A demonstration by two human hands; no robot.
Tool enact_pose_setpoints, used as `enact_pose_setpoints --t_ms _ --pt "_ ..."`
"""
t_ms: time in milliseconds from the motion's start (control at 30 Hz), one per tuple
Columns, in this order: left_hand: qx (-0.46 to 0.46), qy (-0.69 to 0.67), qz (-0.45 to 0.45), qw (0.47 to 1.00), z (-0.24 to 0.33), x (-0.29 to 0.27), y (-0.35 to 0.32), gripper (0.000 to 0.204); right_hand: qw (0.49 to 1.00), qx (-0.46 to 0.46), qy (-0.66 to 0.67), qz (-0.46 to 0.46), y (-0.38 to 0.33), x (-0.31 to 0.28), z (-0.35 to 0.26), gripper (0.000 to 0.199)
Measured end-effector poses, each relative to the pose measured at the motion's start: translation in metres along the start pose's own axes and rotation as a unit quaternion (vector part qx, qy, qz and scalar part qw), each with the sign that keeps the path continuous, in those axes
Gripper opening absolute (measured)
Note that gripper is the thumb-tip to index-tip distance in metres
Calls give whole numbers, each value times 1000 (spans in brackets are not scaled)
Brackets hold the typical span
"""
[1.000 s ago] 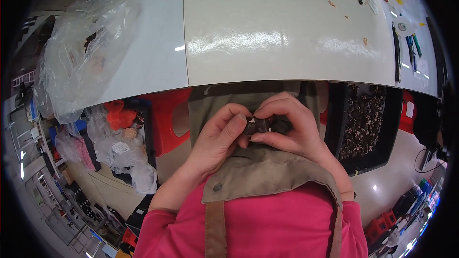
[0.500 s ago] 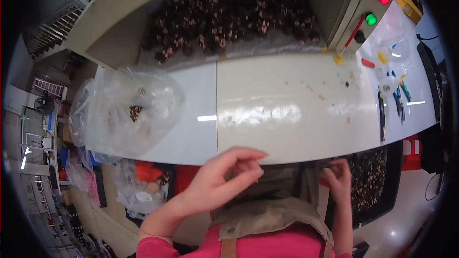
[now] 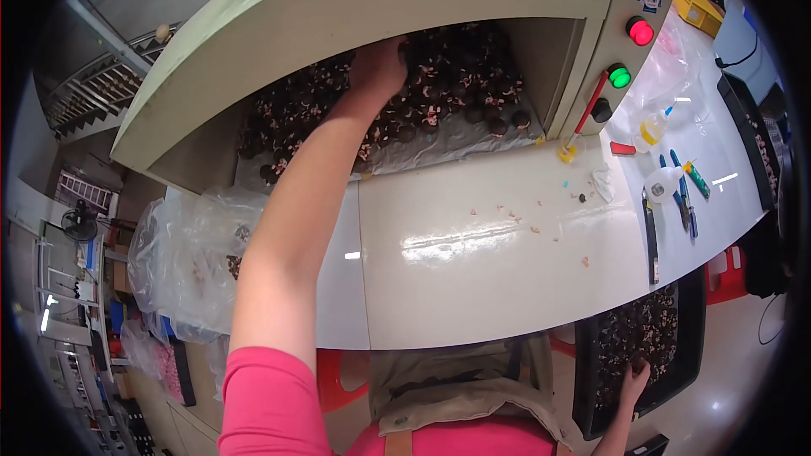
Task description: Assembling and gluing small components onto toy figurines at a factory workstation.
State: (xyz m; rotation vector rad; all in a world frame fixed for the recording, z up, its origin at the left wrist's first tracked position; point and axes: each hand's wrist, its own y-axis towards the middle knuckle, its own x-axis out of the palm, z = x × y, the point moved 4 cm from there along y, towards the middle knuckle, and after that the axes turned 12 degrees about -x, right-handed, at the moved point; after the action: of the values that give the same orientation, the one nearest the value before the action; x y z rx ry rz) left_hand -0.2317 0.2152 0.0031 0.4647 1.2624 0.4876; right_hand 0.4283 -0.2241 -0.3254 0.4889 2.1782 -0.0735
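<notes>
The left hand (image 3: 378,67) reaches far across the bench (image 3: 473,270) into the opening of a pale green machine housing (image 3: 372,0), its fingers (image 3: 397,51) curled down among a heap of small dark round parts (image 3: 456,105) flecked with pink; whether they have closed on one cannot be told. The heap lies on a grey sheet inside the housing, at the far side of the bench. The right hand (image 3: 632,382) is low at the near right, fingers spread and resting on more dark parts in a black tray (image 3: 591,371) beside the bench; what it holds, if anything, cannot be made out. On the housing's right panel sit a red button (image 3: 640,31) and a green button (image 3: 620,76). A crumpled clear plastic bag (image 3: 186,262) lies on the bench's left end, and pens and small bottles (image 3: 667,181) lie at the right.
</notes>
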Motion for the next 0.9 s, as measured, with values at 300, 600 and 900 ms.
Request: enact_pose_setpoints --t_ms 300,600,900 --pt "36 8 -153 988 -19 15 17 23 999 -39 14 15 17 -7 -132 29" --pt "-77 -105 -29 991 -5 -41 -25 23 950 -178 239 -97 18 -18 -297 12" --pt "-170 -513 -407 737 150 -124 -239 24 819 -183 493 -229 -7 -12 -375 32"
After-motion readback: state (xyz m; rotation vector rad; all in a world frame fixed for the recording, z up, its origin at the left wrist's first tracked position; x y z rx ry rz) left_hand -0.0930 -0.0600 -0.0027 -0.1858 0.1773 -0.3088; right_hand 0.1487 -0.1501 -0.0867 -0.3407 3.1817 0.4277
